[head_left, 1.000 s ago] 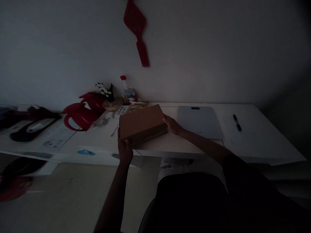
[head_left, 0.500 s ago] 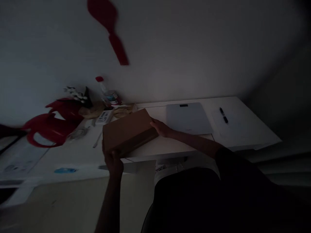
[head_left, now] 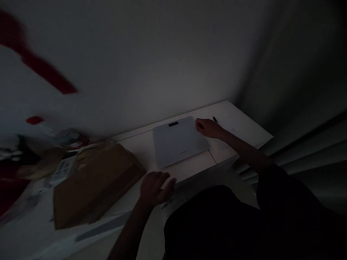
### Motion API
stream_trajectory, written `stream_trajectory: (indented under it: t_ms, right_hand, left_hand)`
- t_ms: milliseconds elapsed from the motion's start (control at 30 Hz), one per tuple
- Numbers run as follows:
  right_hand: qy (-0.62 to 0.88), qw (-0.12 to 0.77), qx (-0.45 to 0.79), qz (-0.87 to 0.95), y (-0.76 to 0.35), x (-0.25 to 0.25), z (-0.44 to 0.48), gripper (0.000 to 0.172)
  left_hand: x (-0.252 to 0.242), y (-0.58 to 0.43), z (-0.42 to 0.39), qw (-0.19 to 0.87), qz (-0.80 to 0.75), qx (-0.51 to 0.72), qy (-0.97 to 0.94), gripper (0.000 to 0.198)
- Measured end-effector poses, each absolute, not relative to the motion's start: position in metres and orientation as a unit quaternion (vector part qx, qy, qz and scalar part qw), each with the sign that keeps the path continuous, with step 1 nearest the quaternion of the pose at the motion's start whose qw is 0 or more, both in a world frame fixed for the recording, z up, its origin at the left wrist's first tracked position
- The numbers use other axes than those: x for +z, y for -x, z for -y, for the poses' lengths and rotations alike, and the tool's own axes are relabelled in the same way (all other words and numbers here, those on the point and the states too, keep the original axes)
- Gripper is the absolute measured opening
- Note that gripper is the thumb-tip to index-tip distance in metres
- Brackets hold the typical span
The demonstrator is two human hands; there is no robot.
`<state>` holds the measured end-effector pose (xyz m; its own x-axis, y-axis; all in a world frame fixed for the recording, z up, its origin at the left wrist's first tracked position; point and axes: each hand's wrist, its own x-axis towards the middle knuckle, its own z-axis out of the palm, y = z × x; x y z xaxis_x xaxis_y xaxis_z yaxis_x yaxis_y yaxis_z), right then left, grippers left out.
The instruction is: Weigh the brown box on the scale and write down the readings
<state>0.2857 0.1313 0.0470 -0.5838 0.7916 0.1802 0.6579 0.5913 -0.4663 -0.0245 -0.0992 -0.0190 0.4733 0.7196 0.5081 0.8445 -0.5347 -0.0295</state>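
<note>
The room is dim. A brown cardboard box [head_left: 94,182] lies flat on the white table [head_left: 189,168], left of centre, with no hand on it. My left hand [head_left: 155,187] hovers over the table's front edge, just right of the box, fingers loosely curled and holding nothing. My right hand [head_left: 207,127] reaches to the far right corner of a pale grey flat scale [head_left: 177,142]; its fingers are curled at the scale's edge. A black pen [head_left: 215,119] lies just behind that hand.
Blurred clutter sits at the left: a bottle with a red cap [head_left: 34,120], papers [head_left: 62,169] and red objects [head_left: 9,180]. A red decoration [head_left: 40,66] hangs on the wall. The table's right end [head_left: 252,130] meets a dark corner.
Both hands have let go of the box, which now lies on the table. My right hand has moved right to the scale. The view has swung right.
</note>
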Motion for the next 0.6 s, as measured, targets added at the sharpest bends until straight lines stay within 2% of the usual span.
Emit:
stream_trajectory:
  t_ms: [67, 133, 233, 500, 600]
  right_hand:
    - [0.501, 0.142, 0.100, 0.848, -0.320, 0.043, -0.151, 0.015]
    - [0.564, 0.086, 0.054, 0.820, -0.346, 0.035, -0.167, 0.019]
    - [0.602, 0.046, 0.050, 0.795, -0.368, 0.020, -0.180, 0.030]
    - [0.594, 0.045, 0.094, 0.798, -0.381, -0.001, -0.185, 0.037]
    - [0.565, 0.098, 0.161, 0.803, -0.392, 0.000, -0.199, 0.035]
  left_hand:
    - [-0.001, -0.024, 0.067, 0.195, 0.322, -0.204, 0.904, 0.047]
    - [0.012, -0.069, 0.037, 0.234, 0.243, -0.151, 0.929, 0.035]
    - [0.014, -0.129, 0.001, 0.202, 0.179, -0.066, 0.961, 0.036]
    - [-0.018, -0.210, -0.036, 0.104, 0.170, -0.047, 0.979, 0.043]
    - [-0.023, -0.214, -0.037, 0.061, 0.190, -0.051, 0.978, 0.043]
